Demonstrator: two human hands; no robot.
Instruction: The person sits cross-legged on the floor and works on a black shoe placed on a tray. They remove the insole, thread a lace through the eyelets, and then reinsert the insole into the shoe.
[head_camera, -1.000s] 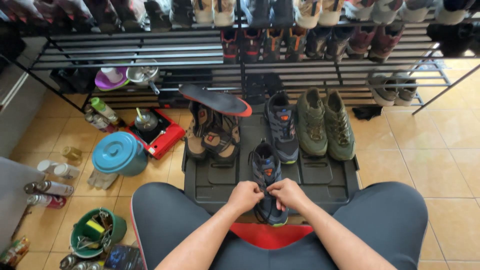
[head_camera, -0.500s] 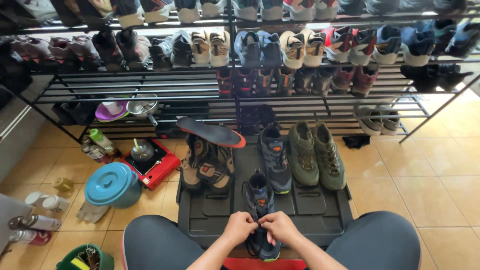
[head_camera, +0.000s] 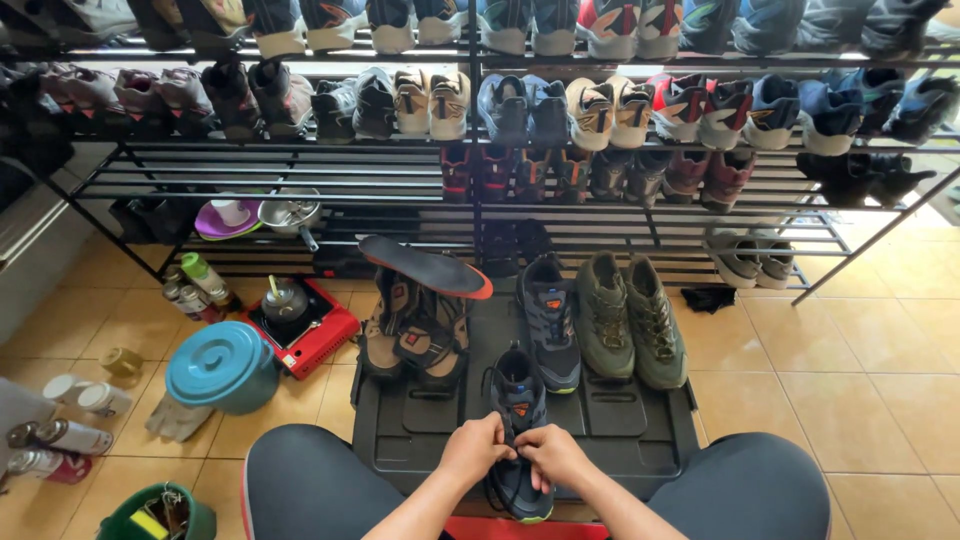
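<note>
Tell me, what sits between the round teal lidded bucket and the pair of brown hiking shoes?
In the head view, a red portable stove carrying a small dark kettle sits between the teal bucket and the brown shoes, slightly farther back; nearer, only bare tile.

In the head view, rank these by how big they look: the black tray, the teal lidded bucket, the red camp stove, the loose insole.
1. black tray, clearly largest.
2. teal lidded bucket.
3. red camp stove and loose insole: too close to rank; the insole is longer but narrower, and a kettle hides part of the stove.
</note>
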